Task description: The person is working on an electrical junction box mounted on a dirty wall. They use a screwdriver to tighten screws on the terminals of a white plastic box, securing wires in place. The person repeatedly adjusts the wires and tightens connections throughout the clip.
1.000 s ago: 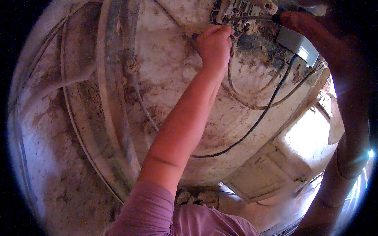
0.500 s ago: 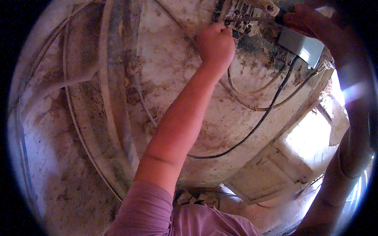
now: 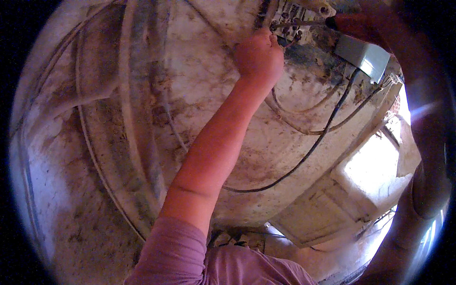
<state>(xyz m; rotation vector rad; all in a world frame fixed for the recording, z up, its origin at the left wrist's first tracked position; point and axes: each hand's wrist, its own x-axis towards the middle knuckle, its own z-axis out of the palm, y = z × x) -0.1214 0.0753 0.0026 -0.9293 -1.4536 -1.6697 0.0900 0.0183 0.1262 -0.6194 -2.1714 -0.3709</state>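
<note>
My left hand (image 3: 260,57) is closed at the lower left edge of a dirty terminal block (image 3: 289,32) on the wall. Its fingertips press together there; whatever they pinch is hidden. From the upper right, my right hand (image 3: 376,20), in deep shadow, grips a screwdriver (image 3: 306,23). The long thin shaft crosses the block toward my left fingertips, with the tip close above them. A black collar shows where the shaft meets the dark reddish handle. A thin reddish wire (image 3: 290,43) comes off the block beside my left hand.
A grey box (image 3: 363,56) sits on the wall below my right hand. A black cable (image 3: 313,147) loops down from it. More cables (image 3: 88,133) and a pipe-like strip (image 3: 126,95) run down the left wall. A brightly lit opening (image 3: 375,161) lies at right.
My right hand has shifted its grip on the screwdriver, and its fingers show less around the handle. My left hand stays at the block, almost unmoved.
</note>
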